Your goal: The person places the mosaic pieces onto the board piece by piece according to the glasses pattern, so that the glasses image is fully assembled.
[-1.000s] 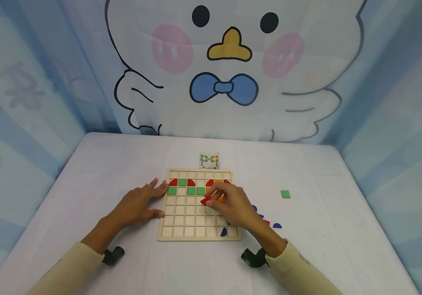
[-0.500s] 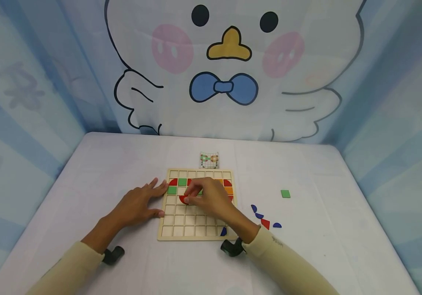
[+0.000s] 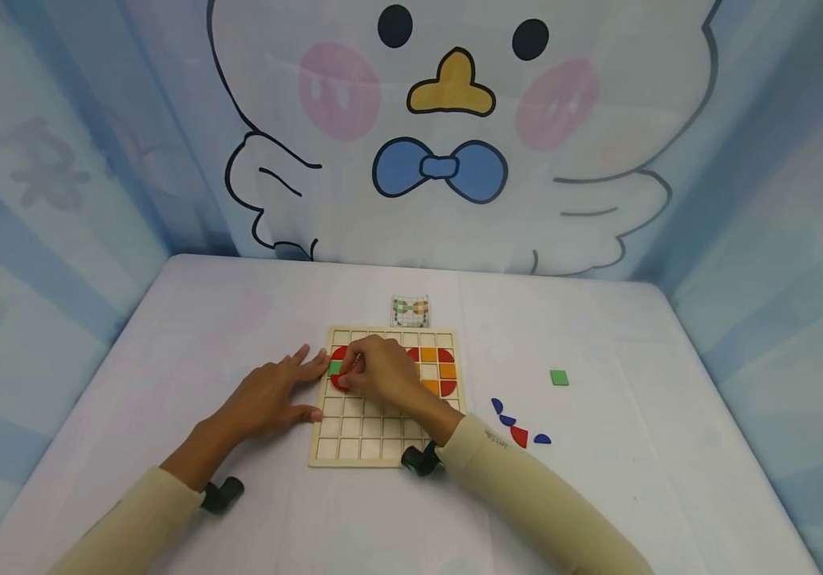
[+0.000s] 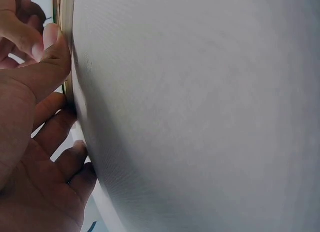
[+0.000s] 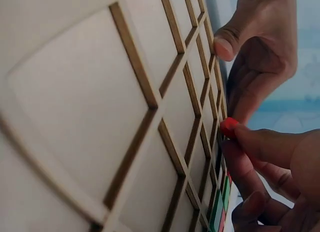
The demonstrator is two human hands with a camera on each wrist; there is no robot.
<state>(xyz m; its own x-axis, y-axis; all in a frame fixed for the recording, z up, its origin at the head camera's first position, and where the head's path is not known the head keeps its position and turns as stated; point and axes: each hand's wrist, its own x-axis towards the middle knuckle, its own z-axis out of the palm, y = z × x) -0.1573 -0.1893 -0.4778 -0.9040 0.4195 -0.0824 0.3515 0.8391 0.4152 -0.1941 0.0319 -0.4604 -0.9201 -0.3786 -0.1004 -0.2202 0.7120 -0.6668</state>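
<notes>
A wooden grid board [image 3: 350, 449] lies on the white table. My right hand [image 3: 382, 374] pinches a red quarter-circle tile [image 5: 229, 126] between thumb and fingers. That tile is right at a square of the third row, by the board's left edge, just below a green square tile [image 3: 336, 368]. Flat along the left edge, my left hand [image 3: 271, 399] touches the rim with thumb and fingertips. Red and orange tiles [image 3: 447, 370] fill squares at the board's upper right. My right hand covers the tiles in between.
A small pattern card [image 3: 409, 311] lies just behind the board. Right of the board are several blue rounded tiles [image 3: 542, 439], a red tile [image 3: 519, 436] and, farther back, a green tile [image 3: 559, 378]. A curtain with a cartoon bird [image 3: 440, 166] hangs behind the table.
My right hand has moved left across the board with the red tile, from the middle to the left column. The right forearm now covers the board's lower right corner. My left hand stays put.
</notes>
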